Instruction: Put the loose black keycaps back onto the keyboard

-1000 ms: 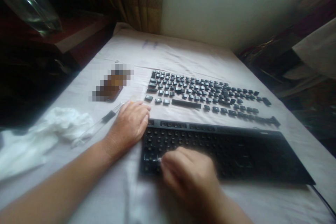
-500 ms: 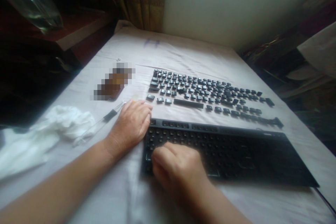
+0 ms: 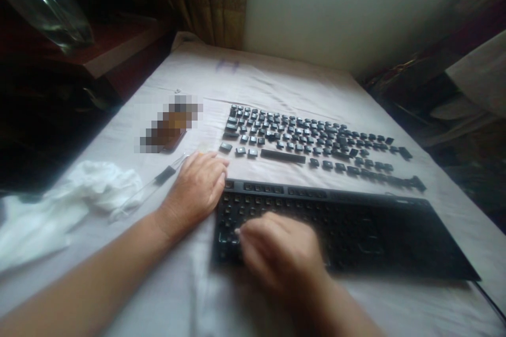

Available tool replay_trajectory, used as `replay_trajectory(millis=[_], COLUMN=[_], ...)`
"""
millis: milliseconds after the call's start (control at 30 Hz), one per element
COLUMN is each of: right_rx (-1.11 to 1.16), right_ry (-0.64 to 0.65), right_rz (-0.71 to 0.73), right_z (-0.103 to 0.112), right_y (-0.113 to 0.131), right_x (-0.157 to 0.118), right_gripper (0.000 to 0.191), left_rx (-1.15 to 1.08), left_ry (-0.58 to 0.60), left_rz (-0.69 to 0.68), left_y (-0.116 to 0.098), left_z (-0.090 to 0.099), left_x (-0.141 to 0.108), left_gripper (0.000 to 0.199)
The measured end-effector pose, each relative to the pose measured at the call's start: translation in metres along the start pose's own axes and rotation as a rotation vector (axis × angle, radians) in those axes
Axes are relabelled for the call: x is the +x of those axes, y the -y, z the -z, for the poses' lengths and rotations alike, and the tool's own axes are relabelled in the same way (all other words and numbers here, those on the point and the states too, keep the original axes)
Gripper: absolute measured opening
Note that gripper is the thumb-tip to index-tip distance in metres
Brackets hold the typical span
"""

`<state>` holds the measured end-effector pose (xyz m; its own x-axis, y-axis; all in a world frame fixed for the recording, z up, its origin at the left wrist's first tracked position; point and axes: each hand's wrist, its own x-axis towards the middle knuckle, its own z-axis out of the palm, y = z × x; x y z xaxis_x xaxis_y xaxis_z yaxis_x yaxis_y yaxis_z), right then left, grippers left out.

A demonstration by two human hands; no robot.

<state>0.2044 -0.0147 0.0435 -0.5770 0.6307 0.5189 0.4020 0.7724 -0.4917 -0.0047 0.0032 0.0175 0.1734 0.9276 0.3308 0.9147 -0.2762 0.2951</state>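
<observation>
A black keyboard [image 3: 348, 231] with its keycaps off lies before me, bare switches showing. My left hand [image 3: 201, 179] rests palm down beside its upper left corner, fingers laid forward on the cloth and the thumb side against the edge. Over the keyboard's left part, my right hand [image 3: 282, 250] is closed in a pinch. A tiny whitish tip pokes out at its fingertips; what it belongs to is hidden. Behind the keyboard, the loose black keycaps [image 3: 290, 130] are spread in rows, with a long spacebar [image 3: 282, 156] in front.
Left of my left hand lie a thin clear tool with a black band [image 3: 165, 174] and a crumpled white cloth [image 3: 106, 184]. A blurred-out phone-like object [image 3: 174, 139] lies farther back. A glass vessel [image 3: 59, 16] stands on a reddish shelf [image 3: 114, 55]. A cable leaves the keyboard at right.
My right hand has shifted a little to the right over the keyboard, uncovering more switches at the left and the whitish tip. My left hand stays in place.
</observation>
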Motion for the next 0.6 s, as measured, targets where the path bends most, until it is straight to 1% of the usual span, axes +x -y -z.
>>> replay_trajectory(millis=[100, 167, 200, 267, 400, 500, 600], right_rx=[0.052, 0.046, 0.044, 0.036, -0.019, -0.061, -0.09], right_ry=[-0.069, -0.063, -0.051, -0.024, 0.008, 0.033, 0.052], right_rz=[-0.133, -0.166, -0.159, -0.117, -0.015, 0.02, 0.042], right_z=[0.021, 0.03, 0.032, 0.03, 0.016, 0.01, 0.009], right_y=[-0.01, -0.015, -0.017, -0.018, -0.014, -0.01, -0.007], right_x=[-0.003, -0.008, -0.01, -0.016, -0.021, -0.02, -0.02], right_gripper=[0.013, 0.013, 0.013, 0.014, 0.017, 0.02, 0.022], left_rx=[0.002, 0.002, 0.002, 0.003, -0.009, -0.014, -0.015], left_ry=[0.003, 0.006, 0.009, 0.016, 0.017, 0.018, 0.013], left_rz=[-0.005, -0.002, 0.001, 0.0, -0.004, 0.002, -0.003], left_y=[0.001, 0.002, 0.002, 0.003, 0.003, 0.002, 0.002], left_z=[0.0, -0.001, -0.001, -0.001, 0.0, 0.0, 0.0], left_x=[0.0, 0.0, 0.0, 0.0, 0.0, 0.001, 0.001], left_gripper=[0.034, 0.034, 0.034, 0.034, 0.033, 0.033, 0.034])
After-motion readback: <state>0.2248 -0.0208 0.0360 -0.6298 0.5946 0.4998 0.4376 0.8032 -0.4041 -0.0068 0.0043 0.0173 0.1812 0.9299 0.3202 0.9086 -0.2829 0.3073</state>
